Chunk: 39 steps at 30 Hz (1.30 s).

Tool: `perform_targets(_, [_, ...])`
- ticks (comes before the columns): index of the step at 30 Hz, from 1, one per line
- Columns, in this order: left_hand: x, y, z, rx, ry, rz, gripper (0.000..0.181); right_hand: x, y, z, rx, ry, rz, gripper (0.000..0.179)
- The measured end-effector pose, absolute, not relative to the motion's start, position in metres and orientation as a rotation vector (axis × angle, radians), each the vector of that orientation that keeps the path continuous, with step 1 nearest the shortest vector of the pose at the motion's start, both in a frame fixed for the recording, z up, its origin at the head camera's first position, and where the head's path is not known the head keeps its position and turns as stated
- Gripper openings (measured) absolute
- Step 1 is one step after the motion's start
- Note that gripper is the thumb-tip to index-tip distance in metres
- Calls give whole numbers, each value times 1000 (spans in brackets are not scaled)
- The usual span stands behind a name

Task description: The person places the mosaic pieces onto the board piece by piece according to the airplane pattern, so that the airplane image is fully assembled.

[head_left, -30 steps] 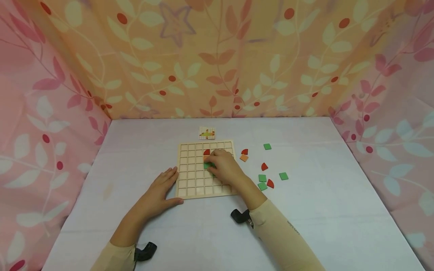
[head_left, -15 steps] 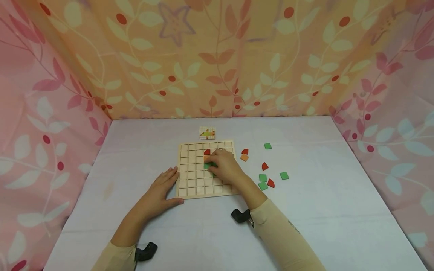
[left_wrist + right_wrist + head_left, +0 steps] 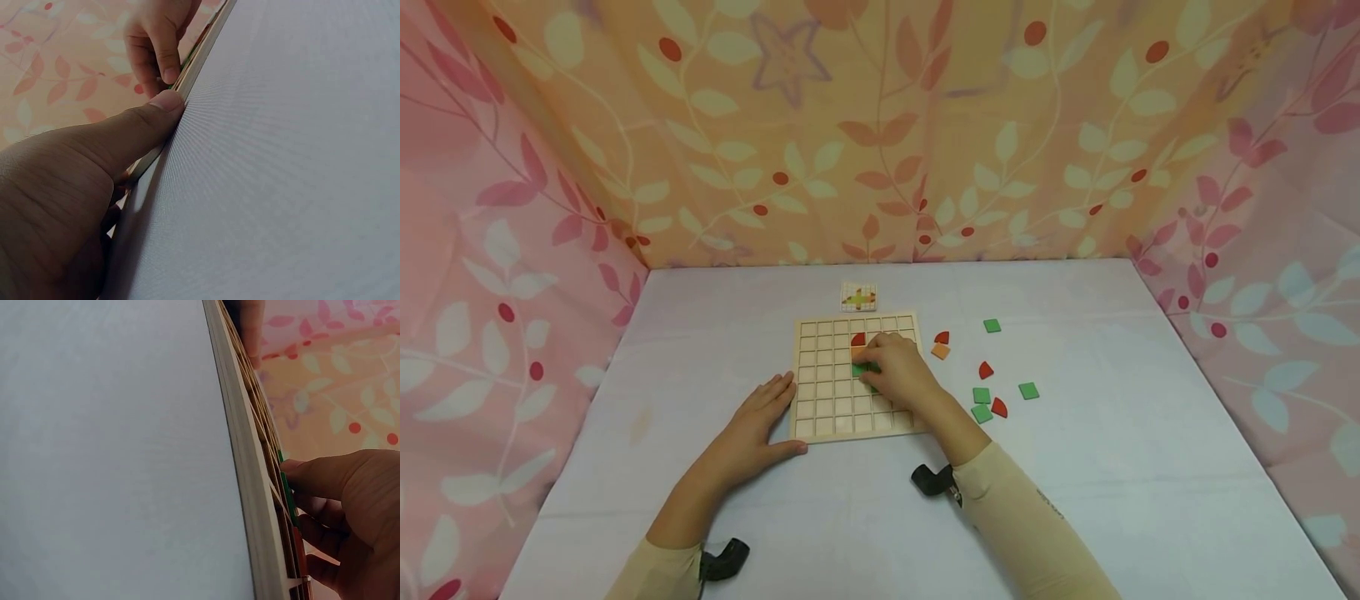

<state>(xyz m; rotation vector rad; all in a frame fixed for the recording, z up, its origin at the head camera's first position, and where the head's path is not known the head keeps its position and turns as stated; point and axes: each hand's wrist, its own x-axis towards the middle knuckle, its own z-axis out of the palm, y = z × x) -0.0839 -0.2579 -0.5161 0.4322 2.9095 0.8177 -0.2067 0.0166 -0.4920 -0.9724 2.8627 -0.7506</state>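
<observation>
A pale wooden grid board (image 3: 823, 389) lies on the white-covered table. My left hand (image 3: 748, 429) rests against its left edge with fingers straight, the thumb at the near left corner; in the left wrist view that thumb (image 3: 147, 122) touches the board's side. Over the middle of the grid, my right hand (image 3: 895, 367) has thumb and curved fingers at a green square tile (image 3: 859, 371), pinching it at board level. The right wrist view shows the thumb at a green tile (image 3: 287, 490). Farther up that column sit a red quarter-circle tile (image 3: 858, 339) and a partly covered orange one.
Behind the board lies a small pattern card (image 3: 858, 297). To its right are scattered several loose tiles: green squares (image 3: 1028, 391), red quarter-circles (image 3: 986, 370) and an orange square (image 3: 940, 352). Floral cloth (image 3: 880, 167) stands around the table's back and sides.
</observation>
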Motion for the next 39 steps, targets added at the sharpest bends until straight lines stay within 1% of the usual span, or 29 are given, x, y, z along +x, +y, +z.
perform_targets(6, [-84, -258, -517, 438, 2921, 807, 106, -206, 16, -490, -984, 2860, -736, 26])
perform_targets(10, [-83, -257, -516, 432, 2908, 818, 105, -207, 19, -482, -1048, 2841, -702, 26])
perform_targets(13, [-83, -256, -515, 421, 2898, 832, 105, -207, 25, -464, -1127, 2825, -702, 25])
perform_targets(18, [-82, -255, -514, 406, 2908, 827, 104, -206, 46, -422, -1199, 2837, -752, 25])
perform_targets(21, [-82, -255, -514, 408, 2914, 816, 104, -203, 67, -402, -1243, 2867, -758, 25])
perform_targets(25, [-83, -256, -514, 412, 2914, 808, 104, -196, 104, -388, -1258, 2923, -744, 25])
perform_targets(31, [-83, -255, -513, 420, 2923, 800, 105, -180, 167, -390, -1080, 2999, -742, 29])
perform_targets(39, [-83, -256, -515, 415, 2911, 784, 105, -168, 242, -426, -853, 3026, -847, 34])
